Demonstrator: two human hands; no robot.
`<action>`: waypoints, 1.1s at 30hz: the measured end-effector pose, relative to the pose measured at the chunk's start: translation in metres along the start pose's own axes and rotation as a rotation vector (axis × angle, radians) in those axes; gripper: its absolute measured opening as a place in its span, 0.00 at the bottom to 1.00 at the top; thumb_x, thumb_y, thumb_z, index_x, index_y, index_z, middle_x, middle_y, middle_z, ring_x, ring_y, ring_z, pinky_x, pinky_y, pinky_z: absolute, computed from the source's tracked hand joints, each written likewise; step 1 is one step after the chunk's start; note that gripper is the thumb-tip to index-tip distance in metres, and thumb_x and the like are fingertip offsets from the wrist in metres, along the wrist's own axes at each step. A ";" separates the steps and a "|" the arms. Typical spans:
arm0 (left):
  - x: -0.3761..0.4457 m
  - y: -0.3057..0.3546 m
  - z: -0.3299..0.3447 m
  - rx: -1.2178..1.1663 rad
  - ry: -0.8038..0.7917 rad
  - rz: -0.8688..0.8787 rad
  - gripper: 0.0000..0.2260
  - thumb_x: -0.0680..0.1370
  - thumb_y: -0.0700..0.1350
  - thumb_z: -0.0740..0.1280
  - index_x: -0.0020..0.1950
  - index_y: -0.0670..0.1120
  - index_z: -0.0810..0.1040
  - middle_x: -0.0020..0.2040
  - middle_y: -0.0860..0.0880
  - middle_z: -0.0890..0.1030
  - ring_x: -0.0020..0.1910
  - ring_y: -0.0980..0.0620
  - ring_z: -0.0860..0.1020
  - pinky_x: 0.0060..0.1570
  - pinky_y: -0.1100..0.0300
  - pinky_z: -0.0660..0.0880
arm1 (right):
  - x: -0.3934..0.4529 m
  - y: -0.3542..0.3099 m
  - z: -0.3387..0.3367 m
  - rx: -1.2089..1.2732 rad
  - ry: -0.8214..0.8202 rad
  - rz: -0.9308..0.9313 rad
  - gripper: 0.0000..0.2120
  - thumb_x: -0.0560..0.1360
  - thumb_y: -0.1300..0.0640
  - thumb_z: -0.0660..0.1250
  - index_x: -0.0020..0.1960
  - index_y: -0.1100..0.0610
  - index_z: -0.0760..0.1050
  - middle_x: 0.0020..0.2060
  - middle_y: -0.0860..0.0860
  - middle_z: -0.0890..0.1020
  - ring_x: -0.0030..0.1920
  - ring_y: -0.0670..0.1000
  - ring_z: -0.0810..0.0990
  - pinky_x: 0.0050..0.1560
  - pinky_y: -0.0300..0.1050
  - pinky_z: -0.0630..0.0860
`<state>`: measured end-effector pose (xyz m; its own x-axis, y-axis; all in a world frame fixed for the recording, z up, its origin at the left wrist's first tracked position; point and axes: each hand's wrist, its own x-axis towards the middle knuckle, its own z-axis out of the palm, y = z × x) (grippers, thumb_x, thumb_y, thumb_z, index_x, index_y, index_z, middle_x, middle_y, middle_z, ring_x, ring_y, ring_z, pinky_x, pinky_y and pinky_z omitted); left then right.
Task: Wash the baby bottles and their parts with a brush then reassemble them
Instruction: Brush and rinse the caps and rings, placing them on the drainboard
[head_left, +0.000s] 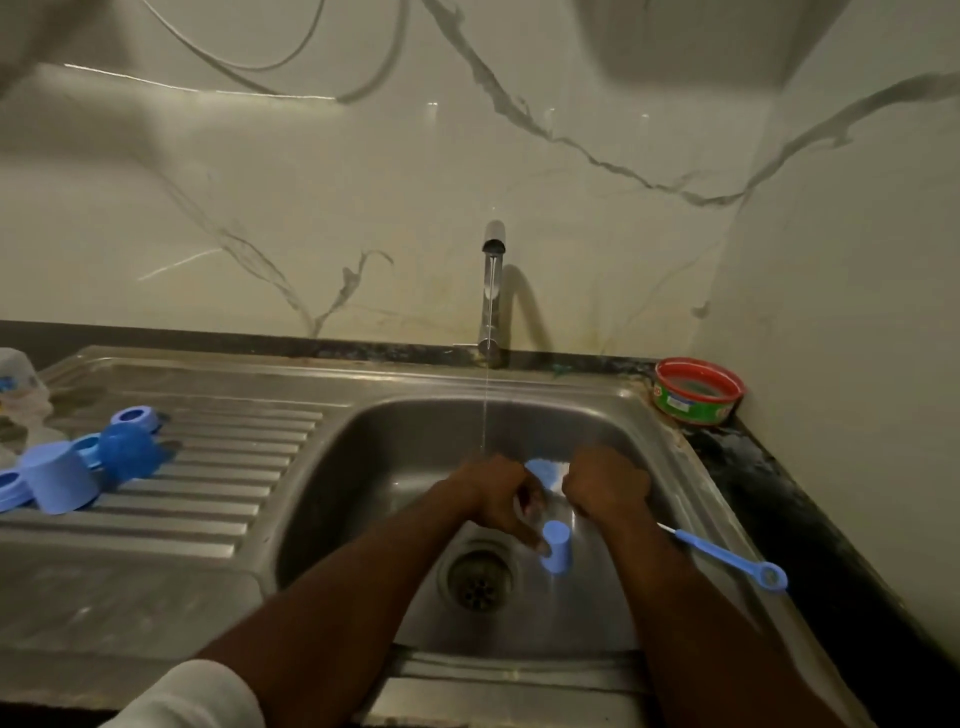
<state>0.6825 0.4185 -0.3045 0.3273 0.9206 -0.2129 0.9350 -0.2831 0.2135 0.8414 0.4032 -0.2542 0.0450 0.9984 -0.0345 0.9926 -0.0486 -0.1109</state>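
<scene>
Down in the sink basin (374, 467), both hands curl tight. Left hand (501, 493) and right hand (608, 483) grip a clear bottle (545, 475) between them; a blue cap (556, 545) stands just beneath.

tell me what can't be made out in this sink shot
Head view only:
- What the left hand and right hand hold: the fingers cover it, and motion blur smears the blue piece between them.
- Brush head: hidden behind the right forearm.
- Clear bottle: cut off by the left edge.
- Red tub label: too small.
</scene>
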 end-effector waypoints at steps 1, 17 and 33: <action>0.002 0.005 0.005 0.005 0.004 0.005 0.32 0.59 0.76 0.73 0.58 0.61 0.79 0.47 0.61 0.76 0.50 0.55 0.77 0.50 0.58 0.72 | 0.001 -0.001 0.000 -0.014 -0.005 0.007 0.13 0.81 0.54 0.64 0.64 0.54 0.79 0.62 0.53 0.81 0.62 0.55 0.79 0.59 0.49 0.75; -0.031 -0.056 -0.018 -0.474 0.649 -0.088 0.17 0.70 0.48 0.80 0.53 0.46 0.78 0.49 0.51 0.82 0.46 0.57 0.80 0.45 0.62 0.79 | -0.009 -0.004 -0.008 0.024 0.081 -0.045 0.14 0.80 0.54 0.64 0.65 0.51 0.77 0.63 0.52 0.80 0.63 0.55 0.79 0.59 0.51 0.76; -0.022 -0.047 -0.017 -0.560 0.682 0.044 0.22 0.82 0.52 0.66 0.75 0.50 0.70 0.70 0.52 0.75 0.67 0.56 0.73 0.69 0.57 0.69 | -0.011 -0.007 -0.009 0.047 0.069 -0.060 0.16 0.81 0.50 0.65 0.67 0.51 0.76 0.64 0.52 0.79 0.63 0.55 0.78 0.58 0.50 0.74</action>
<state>0.6288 0.4166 -0.2937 0.0419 0.9225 0.3837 0.6607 -0.3137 0.6820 0.8348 0.3927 -0.2445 -0.0049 0.9991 0.0421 0.9876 0.0115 -0.1568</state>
